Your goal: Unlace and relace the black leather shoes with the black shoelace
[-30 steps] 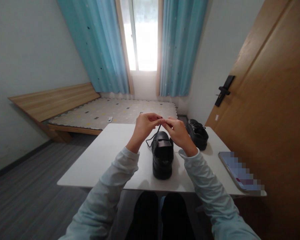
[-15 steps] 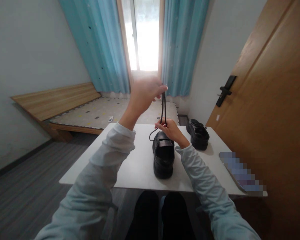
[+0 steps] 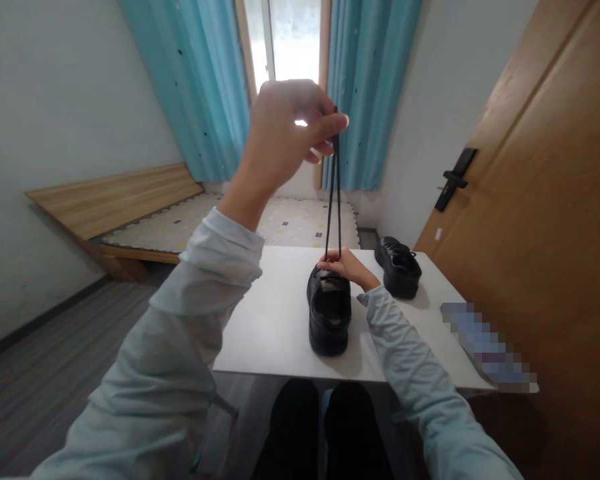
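Note:
A black shoe (image 3: 329, 320) stands on the white table with its heel toward me. From its front, two strands of black shoelace (image 3: 333, 200) run up taut to my left hand (image 3: 300, 130), which pinches their upper ends high above the table. My right hand (image 3: 347, 265) is low over the front of the shoe, its fingers closed around the foot of the strands. The shoe's toe and part of its lacing are hidden behind that hand.
A second black shoe (image 3: 400, 268), laced, stands at the back right of the white table (image 3: 265, 333). A blurred-out flat item (image 3: 487, 347) lies along the right edge. Beyond are a bed (image 3: 280, 220), blue curtains (image 3: 365, 93) and a wooden door (image 3: 540, 220).
My left hand has risen, drawing the shoelace strands longer and tauter. My right hand has lowered onto the shoe's front, and the loose lace loop at its left is gone.

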{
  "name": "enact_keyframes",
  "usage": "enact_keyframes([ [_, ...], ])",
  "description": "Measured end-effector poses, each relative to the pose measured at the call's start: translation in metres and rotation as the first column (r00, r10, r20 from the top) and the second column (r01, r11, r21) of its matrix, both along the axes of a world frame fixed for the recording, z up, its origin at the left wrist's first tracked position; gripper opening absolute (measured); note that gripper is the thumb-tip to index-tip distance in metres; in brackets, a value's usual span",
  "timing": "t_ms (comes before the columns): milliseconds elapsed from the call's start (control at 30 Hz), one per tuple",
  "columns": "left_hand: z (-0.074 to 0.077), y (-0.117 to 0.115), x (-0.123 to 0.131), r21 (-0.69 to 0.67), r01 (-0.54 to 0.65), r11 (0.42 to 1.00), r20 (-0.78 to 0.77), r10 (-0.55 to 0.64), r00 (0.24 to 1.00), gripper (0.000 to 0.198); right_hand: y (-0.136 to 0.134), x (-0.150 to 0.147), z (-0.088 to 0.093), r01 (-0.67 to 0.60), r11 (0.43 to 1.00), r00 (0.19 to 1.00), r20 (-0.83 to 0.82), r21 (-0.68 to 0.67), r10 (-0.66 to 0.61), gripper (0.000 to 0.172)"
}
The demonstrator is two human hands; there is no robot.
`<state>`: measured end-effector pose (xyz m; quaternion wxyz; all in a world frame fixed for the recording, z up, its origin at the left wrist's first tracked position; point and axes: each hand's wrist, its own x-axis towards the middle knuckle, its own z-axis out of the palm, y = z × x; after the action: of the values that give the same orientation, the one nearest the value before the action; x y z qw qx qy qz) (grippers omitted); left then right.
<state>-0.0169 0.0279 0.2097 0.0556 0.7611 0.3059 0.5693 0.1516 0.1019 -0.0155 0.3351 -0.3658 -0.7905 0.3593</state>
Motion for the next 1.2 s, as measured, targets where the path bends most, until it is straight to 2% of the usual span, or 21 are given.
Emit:
enact_keyframes([
  [133,0.002,0.0,-0.003,-0.012,-0.015,1.0,0.003,0.015,1.0,0.015,0.001,0.004,-0.003,-0.002,1.0,1.0,0.021,-0.005,0.002,0.028],
  [333,0.006,0.002,-0.015,0.001,-0.041,0.999,-0.021,0.041,0.999,0.011,0.002,0.007,-0.004,-0.11,0.98,0.993,-0.052,-0.167,0.103,0.017],
  [467,0.013,-0.004,-0.019,0.064,-0.048,0.997,-0.043,0.051,0.998,0.004,-0.001,0.013,-0.003,-0.178,0.952,0.984,-0.073,-0.249,0.165,0.025],
  [633,0.015,-0.004,-0.017,0.086,-0.031,0.996,-0.04,0.034,0.999,0.008,0.0,0.019,-0.006,-0.258,0.927,0.964,-0.132,-0.273,0.23,0.05],
  [833,0.015,0.0,-0.01,0.065,0.022,0.998,-0.048,-0.019,0.999,0.009,-0.001,0.018,-0.005,-0.212,0.946,0.976,-0.097,-0.247,0.194,0.047],
  [900,0.014,0.001,-0.005,0.048,0.042,0.998,-0.05,-0.04,0.998,0.009,-0.004,0.018,0.001,-0.197,0.955,0.976,-0.139,-0.221,0.169,0.045],
  [967,0.012,0.001,-0.001,0.026,0.061,0.998,-0.034,-0.061,0.998,0.01,-0.01,0.017,0.011,-0.197,0.963,0.958,-0.247,-0.184,0.148,0.044],
  [1100,0.005,0.0,0.005,-0.018,0.058,0.998,-0.001,-0.058,0.998,0.01,-0.027,0.015,0.043,-0.212,0.976,0.836,-0.526,-0.046,0.157,0.047],
  [1200,0.001,0.001,0.006,-0.013,0.052,0.999,-0.011,-0.053,0.999,0.012,-0.038,0.013,0.068,-0.068,0.998,0.805,-0.591,0.007,0.059,0.043],
])
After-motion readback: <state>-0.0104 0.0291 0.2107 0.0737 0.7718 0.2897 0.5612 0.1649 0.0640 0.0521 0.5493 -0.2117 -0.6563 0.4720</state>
